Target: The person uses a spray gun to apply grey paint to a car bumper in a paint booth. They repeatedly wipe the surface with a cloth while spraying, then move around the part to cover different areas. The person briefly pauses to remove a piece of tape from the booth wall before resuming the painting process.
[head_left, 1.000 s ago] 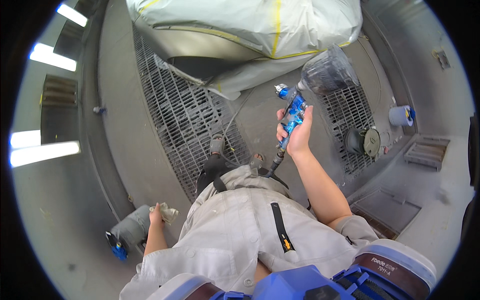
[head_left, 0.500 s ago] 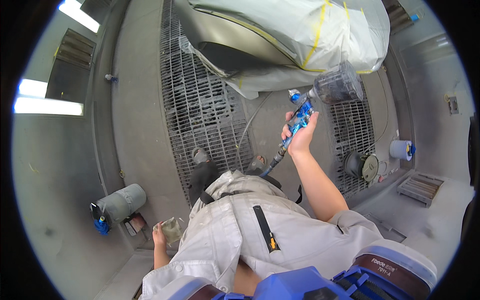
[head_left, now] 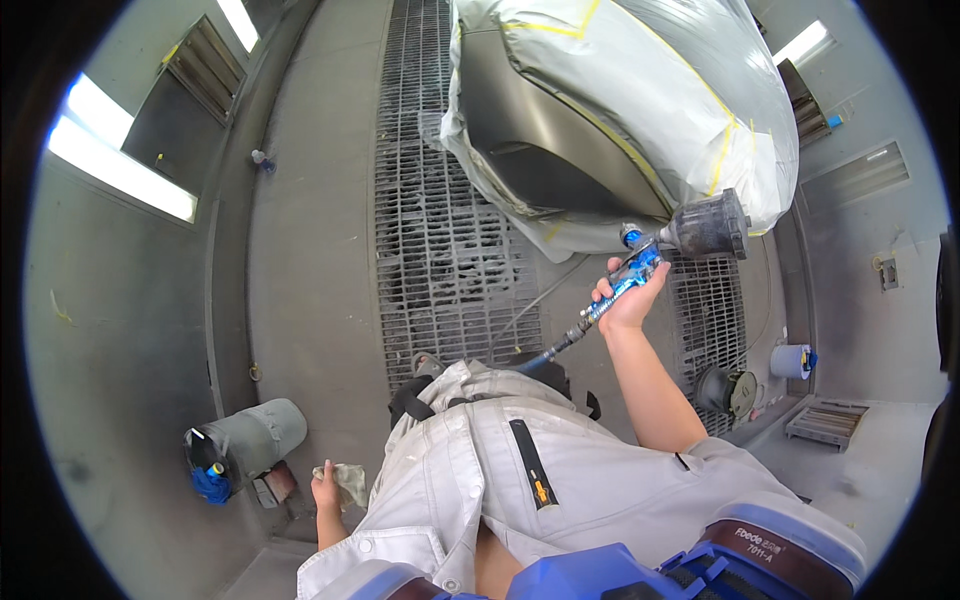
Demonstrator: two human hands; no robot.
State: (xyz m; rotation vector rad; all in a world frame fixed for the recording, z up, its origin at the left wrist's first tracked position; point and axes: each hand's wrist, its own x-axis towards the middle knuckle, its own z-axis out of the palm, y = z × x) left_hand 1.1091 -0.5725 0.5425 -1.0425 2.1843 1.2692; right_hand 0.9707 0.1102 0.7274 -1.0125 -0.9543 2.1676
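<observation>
Hose point(head_left: 548, 291) over grate point(head_left: 425, 270), drum point(head_left: 262, 441), spray gun point(head_left: 634, 268)

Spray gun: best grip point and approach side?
Probably the slim blue handle of the spray gun, from the lower right, as the right hand holds it: palm on the handle's right, fingers curling in from the left. The bulky dark cup sits beyond its upper end and the hose runs from its lower end, leaving the middle graspable.

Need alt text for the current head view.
A person's right hand grips a blue spray gun with a dark cup, near a metallic panel framed by taped white sheeting. The left hand holds a pale cloth; floor grating shows beside the sheeting.
</observation>
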